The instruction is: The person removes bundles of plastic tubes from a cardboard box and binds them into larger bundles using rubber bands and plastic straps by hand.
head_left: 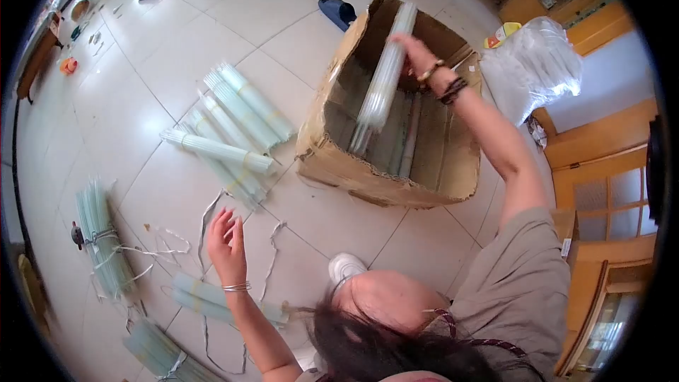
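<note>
My right hand [419, 60] grips a bundle of thin clear tubes [384, 92] at its upper part. The bundle is tilted, its lower end inside an open cardboard box [353, 178]. More tubes [410, 141] lie at the bottom of that box, partly hidden behind the held bundle. Over the floor, my left hand [228, 239] is empty, its fingers loosely bent and apart. Beyond it lies a heap of banded pale-green tube bundles [244, 110]. Below the left wrist rests another bundle [201, 297], partly covered by the forearm.
Tied bundles lie at the left [104, 240] and lower left [159, 350]. Loose white string [272, 258] trails over the tiles. Dark slippers [337, 13] are behind the box, and a clear plastic bag [530, 64] stands right of it by wooden cabinets [601, 141].
</note>
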